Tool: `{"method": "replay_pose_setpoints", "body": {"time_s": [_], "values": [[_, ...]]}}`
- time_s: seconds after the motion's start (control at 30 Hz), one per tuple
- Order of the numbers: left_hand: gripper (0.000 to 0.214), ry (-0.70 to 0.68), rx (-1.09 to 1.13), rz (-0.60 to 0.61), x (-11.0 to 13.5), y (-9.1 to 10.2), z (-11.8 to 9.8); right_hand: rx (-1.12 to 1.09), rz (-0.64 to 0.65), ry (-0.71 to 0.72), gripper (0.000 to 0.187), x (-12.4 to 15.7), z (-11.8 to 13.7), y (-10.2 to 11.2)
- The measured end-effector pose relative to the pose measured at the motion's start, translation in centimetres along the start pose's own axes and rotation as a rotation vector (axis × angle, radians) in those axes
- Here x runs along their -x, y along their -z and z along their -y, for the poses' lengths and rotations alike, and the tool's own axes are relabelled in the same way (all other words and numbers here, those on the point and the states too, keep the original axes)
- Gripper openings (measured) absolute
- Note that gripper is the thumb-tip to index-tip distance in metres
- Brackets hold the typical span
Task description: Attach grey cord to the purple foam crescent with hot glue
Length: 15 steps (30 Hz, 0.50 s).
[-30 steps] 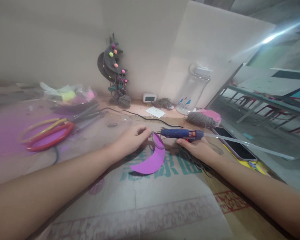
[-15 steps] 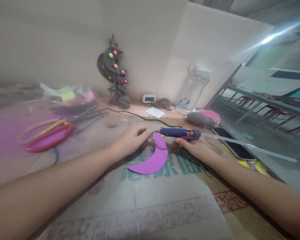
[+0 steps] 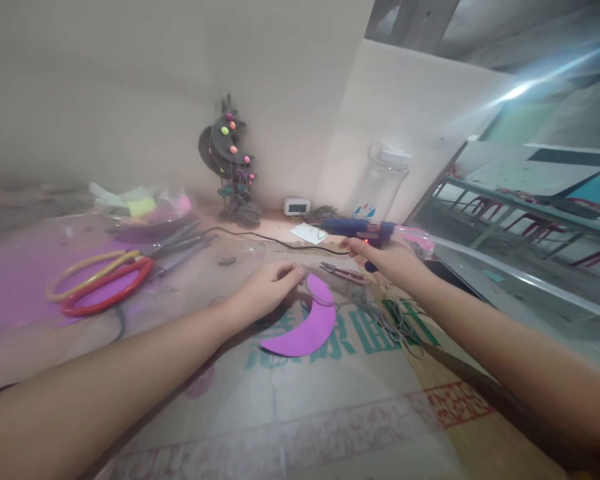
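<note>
A purple crescent moon cutout (image 3: 313,327) lies on the cardboard, its upper tip pinched by my left hand (image 3: 270,287). Grey yarn (image 3: 320,300) runs from that tip across the crescent. My right hand (image 3: 383,257) is wrapped round a blue hot glue gun (image 3: 355,229), raised above the table, nozzle pointing left and a red light lit. A long clear glue stick (image 3: 505,272) sticks out of its rear. Below it lie small thread snips (image 3: 344,273) and a loose tangle of grey yarn (image 3: 393,320).
Large scissors with red and yellow handles (image 3: 105,283) lie left, near a plastic bag of coloured bits (image 3: 140,208). Along the wall stand a decorated grey moon (image 3: 230,150), a small clock (image 3: 297,207) and a clear bottle (image 3: 380,180). A phone (image 3: 455,283) lies right.
My right hand has lifted the glue gun up and away from the crescent's tip, uncovering the thread snips. My left hand still pinches the tip.
</note>
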<state>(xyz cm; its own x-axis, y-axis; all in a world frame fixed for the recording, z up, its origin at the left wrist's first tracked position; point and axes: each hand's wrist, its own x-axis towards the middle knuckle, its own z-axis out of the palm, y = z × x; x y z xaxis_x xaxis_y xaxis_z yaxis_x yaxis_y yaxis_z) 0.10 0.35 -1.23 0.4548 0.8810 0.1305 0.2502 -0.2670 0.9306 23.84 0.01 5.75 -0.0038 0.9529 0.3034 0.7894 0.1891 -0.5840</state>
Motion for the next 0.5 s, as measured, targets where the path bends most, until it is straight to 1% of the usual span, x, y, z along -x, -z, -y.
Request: {"method": "replay_pose_setpoints", "body": {"time_s": [0.03,0.1,0.2,0.27,0.4,0.5], "values": [[0.030,-0.009,0.006,0.001,0.0,0.0,0.1,0.049,-0.010,-0.019,0.040,-1.2,-0.3,-0.3],[0.030,-0.012,0.015,0.007,-0.1,-0.1,0.2,0.124,0.020,-0.023,0.042,-3.8,-1.1,-1.2],[0.031,0.009,0.032,0.011,-0.2,-0.1,0.4,0.140,0.018,-0.018,0.037,-7.4,-2.7,-3.0],[0.031,0.009,0.043,0.018,-0.2,-0.2,0.4,0.145,0.017,-0.024,0.035,-9.0,-3.6,-4.2],[0.030,0.033,0.043,0.016,-0.2,-0.1,0.3,0.162,0.052,-0.035,0.034,-10.6,-4.9,-5.8],[0.030,0.039,0.036,0.017,-0.1,0.0,0.2,0.174,0.096,-0.018,0.035,-11.0,-5.3,-5.9]]}}
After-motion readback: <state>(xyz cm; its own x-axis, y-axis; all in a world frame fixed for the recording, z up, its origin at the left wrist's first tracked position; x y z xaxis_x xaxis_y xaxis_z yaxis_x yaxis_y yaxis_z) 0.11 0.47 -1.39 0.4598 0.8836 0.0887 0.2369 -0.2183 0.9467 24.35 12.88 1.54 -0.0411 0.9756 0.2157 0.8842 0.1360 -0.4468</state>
